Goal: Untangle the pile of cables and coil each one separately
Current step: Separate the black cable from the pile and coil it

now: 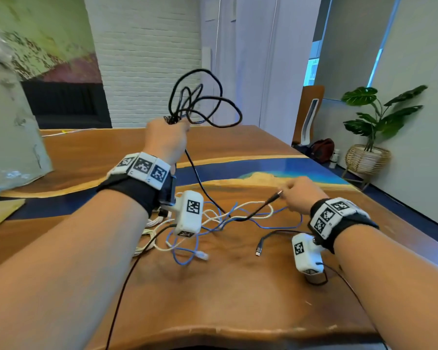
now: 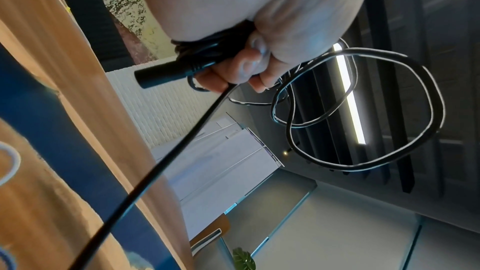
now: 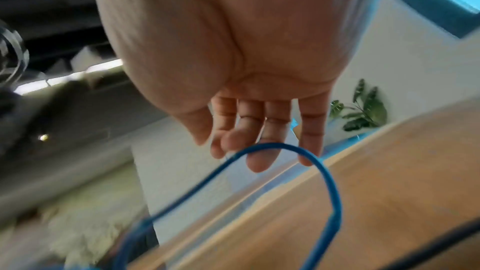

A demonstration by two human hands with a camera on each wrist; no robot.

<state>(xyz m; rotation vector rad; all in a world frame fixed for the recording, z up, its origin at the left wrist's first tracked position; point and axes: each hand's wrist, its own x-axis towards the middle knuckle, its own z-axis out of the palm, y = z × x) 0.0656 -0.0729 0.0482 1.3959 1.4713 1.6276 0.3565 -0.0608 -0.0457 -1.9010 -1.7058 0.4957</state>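
Observation:
My left hand is raised above the table and grips a bundle of black cable whose loose loops stand up over it. In the left wrist view the fingers curl round the black cable and its barrel connector. One strand runs down to the tangle, and its plug end points at my right hand. Seen from the right wrist, the right hand has relaxed fingers, with a blue cable looping across the fingertips. Whether the plug touches that hand I cannot tell.
A blue cable and a white cable lie tangled on the wooden table. A short black USB cable lies near my right wrist. A plastic-wrapped bulk stands at the left, and a potted plant is beyond the right edge.

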